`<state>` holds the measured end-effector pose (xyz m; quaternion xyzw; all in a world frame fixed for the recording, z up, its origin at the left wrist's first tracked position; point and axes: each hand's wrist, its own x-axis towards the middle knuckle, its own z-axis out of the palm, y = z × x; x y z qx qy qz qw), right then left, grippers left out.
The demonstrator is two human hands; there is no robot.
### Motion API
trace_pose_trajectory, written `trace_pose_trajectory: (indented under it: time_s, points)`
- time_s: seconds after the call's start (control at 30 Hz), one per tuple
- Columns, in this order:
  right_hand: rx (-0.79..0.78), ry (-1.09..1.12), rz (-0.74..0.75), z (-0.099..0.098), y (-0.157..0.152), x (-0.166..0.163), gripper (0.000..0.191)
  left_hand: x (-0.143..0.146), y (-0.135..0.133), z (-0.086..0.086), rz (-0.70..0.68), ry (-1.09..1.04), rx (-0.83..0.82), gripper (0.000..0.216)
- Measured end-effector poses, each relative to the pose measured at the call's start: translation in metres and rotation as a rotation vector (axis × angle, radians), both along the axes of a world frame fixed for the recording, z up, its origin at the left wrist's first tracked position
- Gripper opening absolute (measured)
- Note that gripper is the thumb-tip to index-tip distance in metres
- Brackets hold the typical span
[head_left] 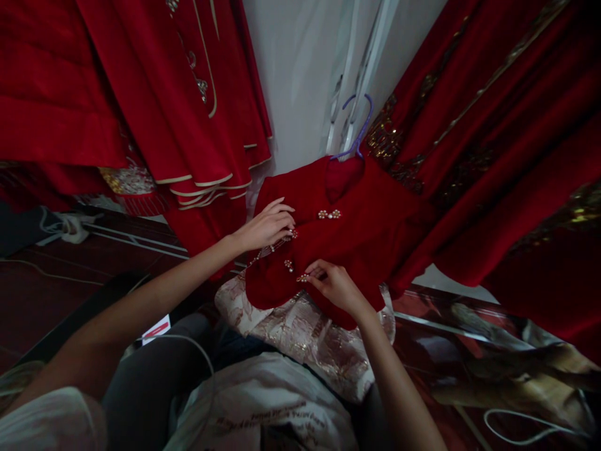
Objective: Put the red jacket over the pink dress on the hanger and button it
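Note:
A red garment on a purple hanger lies over my lap, its front edges parted at the lower end. My left hand rests on its left side, with the lower fingertips closed on a beaded clasp piece and the upper fingers stretched out. Between thumb and fingers of my right hand is another beaded clasp by the opposite front edge. A loose-looking beaded piece lies between the hands. Higher up, a joined beaded clasp sits below the neckline.
Red garments with pale piping hang at the left, and red ones with gold sequins at the right. Pale brocade cloth lies beneath the garment. A white cabinet stands ahead. A white cable lies at the lower right.

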<state>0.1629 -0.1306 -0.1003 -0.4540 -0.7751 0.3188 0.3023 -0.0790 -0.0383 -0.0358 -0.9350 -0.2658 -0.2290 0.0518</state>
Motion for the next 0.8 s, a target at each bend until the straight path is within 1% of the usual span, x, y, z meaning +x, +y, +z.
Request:
trace_pose_trajectory:
  time_s: [0.1,0.2,0.3,0.4,0.5,0.6,0.73,0.8]
  points:
    - [0.001,-0.007,-0.002,-0.001,0.000,0.000,0.010,0.002,0.002,0.004,-0.026,0.044,-0.026,0.020]
    - [-0.004,-0.008,0.012,-0.001,0.000,0.001,0.010,0.010,0.004,0.008,-0.034,-0.028,-0.018,0.020]
    - [-0.012,-0.008,0.025,0.000,-0.001,0.002,0.010,0.027,0.004,0.012,0.021,-0.157,0.064,0.027]
    - [-0.022,-0.011,0.040,0.002,-0.002,0.004,0.009,0.050,0.006,0.015,0.048,-0.176,0.142,0.033]
    - [-0.025,-0.017,0.040,0.003,-0.002,0.004,0.009,0.071,0.011,0.017,0.036,-0.179,0.164,0.028]
    - [-0.014,-0.021,0.033,0.001,-0.001,0.004,0.009,0.084,0.015,0.020,0.013,-0.195,0.149,0.021]
    - [-0.018,-0.025,0.043,0.001,-0.001,0.004,0.009,0.090,0.010,0.028,-0.047,-0.201,0.139,0.016]
    - [-0.032,-0.027,0.049,0.004,-0.002,0.005,0.009,0.089,0.007,0.032,-0.049,-0.186,0.134,0.016]
